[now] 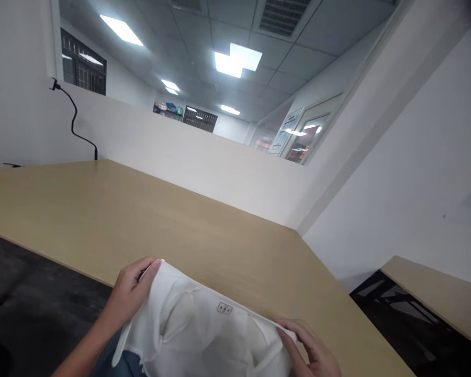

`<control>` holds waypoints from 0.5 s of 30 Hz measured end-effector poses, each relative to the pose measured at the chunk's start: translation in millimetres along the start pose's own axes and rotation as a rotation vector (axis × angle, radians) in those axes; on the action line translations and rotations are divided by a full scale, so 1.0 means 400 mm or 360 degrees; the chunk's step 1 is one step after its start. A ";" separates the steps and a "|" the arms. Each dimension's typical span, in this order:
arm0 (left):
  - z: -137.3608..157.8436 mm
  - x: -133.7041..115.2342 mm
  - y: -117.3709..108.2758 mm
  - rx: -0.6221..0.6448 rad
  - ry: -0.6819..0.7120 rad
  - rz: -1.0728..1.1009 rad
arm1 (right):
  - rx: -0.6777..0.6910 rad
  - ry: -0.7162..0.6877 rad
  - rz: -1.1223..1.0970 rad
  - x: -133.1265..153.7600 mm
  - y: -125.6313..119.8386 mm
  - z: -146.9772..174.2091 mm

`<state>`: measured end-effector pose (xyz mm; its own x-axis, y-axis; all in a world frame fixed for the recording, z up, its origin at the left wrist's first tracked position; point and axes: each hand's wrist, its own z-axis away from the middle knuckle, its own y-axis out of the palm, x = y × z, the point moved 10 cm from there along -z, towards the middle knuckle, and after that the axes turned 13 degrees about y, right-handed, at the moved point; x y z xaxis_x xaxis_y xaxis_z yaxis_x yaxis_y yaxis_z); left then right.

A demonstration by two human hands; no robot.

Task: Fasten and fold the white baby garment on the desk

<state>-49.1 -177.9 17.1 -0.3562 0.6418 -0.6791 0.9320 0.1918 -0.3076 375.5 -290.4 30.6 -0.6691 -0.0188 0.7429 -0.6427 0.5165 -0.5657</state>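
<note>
White garment (204, 324): left fingers (148, 279) and right fingers (304, 335) pinch opposite ends of its upper edge.

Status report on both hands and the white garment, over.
Left hand, right hand: both gripping white garment. Garment spread between them, printed label showing. Black gooseneck holder far off, clear of hands.

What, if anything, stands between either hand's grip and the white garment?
Nothing visible does: the left hand and the right hand both hold the white garment directly, one near each end of its upper edge. The small printed label sits between them, in neither's way.
</note>
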 end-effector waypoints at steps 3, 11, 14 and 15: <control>-0.080 -0.020 0.009 -0.0026 0.0121 -0.0149 | -0.0158 0.0049 -0.0086 -0.034 -0.006 -0.043; -0.265 0.042 0.059 -0.0031 0.0267 -0.0602 | 0.0460 0.0410 -0.0712 -0.151 0.199 -0.116; -0.297 0.110 0.085 0.0087 0.0172 -0.0724 | 0.0420 0.0516 -0.0937 -0.165 0.250 -0.140; -0.306 0.134 0.096 0.0143 0.0124 -0.0763 | 0.0332 0.0537 -0.0946 -0.167 0.253 -0.155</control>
<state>-24.4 -45.1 50.5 -0.7342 0.5513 -0.3962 0.6538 0.4165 -0.6317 378.3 -183.8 -54.0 -0.0529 0.0371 0.9979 -0.9433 0.3261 -0.0621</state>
